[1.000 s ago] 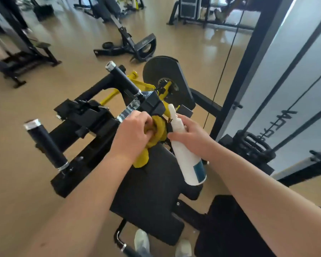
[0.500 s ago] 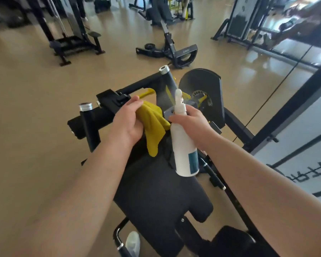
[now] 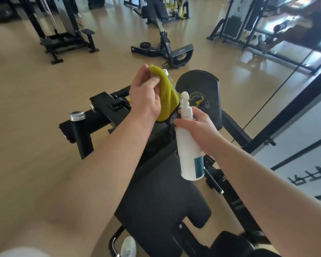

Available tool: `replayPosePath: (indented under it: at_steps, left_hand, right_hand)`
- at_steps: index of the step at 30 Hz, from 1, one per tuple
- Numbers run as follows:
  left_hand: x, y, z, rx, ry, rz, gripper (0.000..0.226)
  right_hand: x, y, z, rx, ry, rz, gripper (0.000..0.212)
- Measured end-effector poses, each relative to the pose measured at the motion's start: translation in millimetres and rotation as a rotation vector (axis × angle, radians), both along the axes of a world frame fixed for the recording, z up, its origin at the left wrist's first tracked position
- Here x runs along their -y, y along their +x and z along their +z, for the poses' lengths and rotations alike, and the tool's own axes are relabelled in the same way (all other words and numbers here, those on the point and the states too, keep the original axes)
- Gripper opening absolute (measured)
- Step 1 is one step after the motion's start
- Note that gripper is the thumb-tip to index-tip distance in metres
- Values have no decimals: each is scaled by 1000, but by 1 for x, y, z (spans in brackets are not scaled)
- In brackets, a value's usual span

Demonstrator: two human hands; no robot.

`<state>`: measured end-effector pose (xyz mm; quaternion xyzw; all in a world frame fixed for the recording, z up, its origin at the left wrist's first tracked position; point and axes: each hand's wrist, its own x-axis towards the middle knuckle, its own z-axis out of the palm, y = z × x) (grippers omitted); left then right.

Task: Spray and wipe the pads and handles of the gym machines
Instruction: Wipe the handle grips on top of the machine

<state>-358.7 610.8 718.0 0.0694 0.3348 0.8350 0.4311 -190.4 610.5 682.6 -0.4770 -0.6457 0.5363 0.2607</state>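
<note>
The person stands over one black machine, both bare arms reaching out, two hands busy. The left hand (image 3: 145,93) is curled round the one yellow cloth (image 3: 165,97), thumb and fingers pinching it near its top fold. The cloth hangs down over an upright handle (image 3: 166,72), of which only a pale cap and a dark edge show at the cloth's three o'clock side.

The right hand (image 3: 198,128) has its fingers wrapped round the neck of the one white spray bottle (image 3: 189,149). The bottle stands nearly upright with its nozzle (image 3: 185,97) on top, just beside the lower edge of the cloth. A blue label sits low on its side.

A second handle (image 3: 82,138), black with a silver cap, stands at nine o'clock from the hands, well apart from them and bare. One long black pad (image 3: 161,201) runs from under the hands towards six o'clock. A round black cover (image 3: 200,89) rises at one o'clock from the bottle, close behind it.

Across the tan floor (image 3: 35,89) I count three more machines: one low black frame (image 3: 167,51) at twelve o'clock, one tall rack (image 3: 63,39) at ten o'clock, and one frame (image 3: 239,25) at two o'clock. A pale shoe (image 3: 129,246) shows at six o'clock, beside the pad's near end.
</note>
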Motion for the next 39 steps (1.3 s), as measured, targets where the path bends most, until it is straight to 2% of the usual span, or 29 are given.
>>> replayPosePath:
  at_steps: [5,8,11,15,18,19,23,26,28,33,36,38,39]
  left_hand:
    - [-32,6,-22,-480,-328,34,47]
    - [-44,11,-32,-653,-407,52,54]
    - [-54,15,-43,-631,-462,-77,72]
    - [-56,14,-53,-612,-489,-147,78]
    - [-51,13,-58,-625,-492,-217,96]
    - [-50,11,-58,-660,-492,-222,94]
    - [-57,-9,-39,-846,-465,-95,56]
    - [-61,-6,-41,-812,-413,-64,44]
    - [-58,12,-58,-804,-466,-159,36]
    - [-60,11,-72,-992,-696,-426,66]
    - [-60,-4,-66,-959,-536,-467,59]
    - [-62,-14,-52,-839,-410,-371,47]
    - [-65,-20,-46,-772,-368,-326,48]
  right_hand:
    - [-5,6,-5,90,18,26,39]
    - [-8,8,-9,98,10,36,38]
    - [-7,9,-12,112,1,56,43]
    - [-9,11,-20,135,-20,55,49]
    - [-9,13,-24,135,-29,48,49]
    - [-8,13,-25,136,-29,48,48]
    - [-7,13,-28,133,-39,37,45]
    - [-9,16,-28,136,-45,30,47]
    - [-10,19,-28,114,-40,23,45]
    - [-11,28,-34,138,-53,3,45]
    - [-7,33,-37,152,-70,8,51]
    - [-8,38,-37,147,-73,6,53]
    - [-9,40,-37,140,-77,7,51]
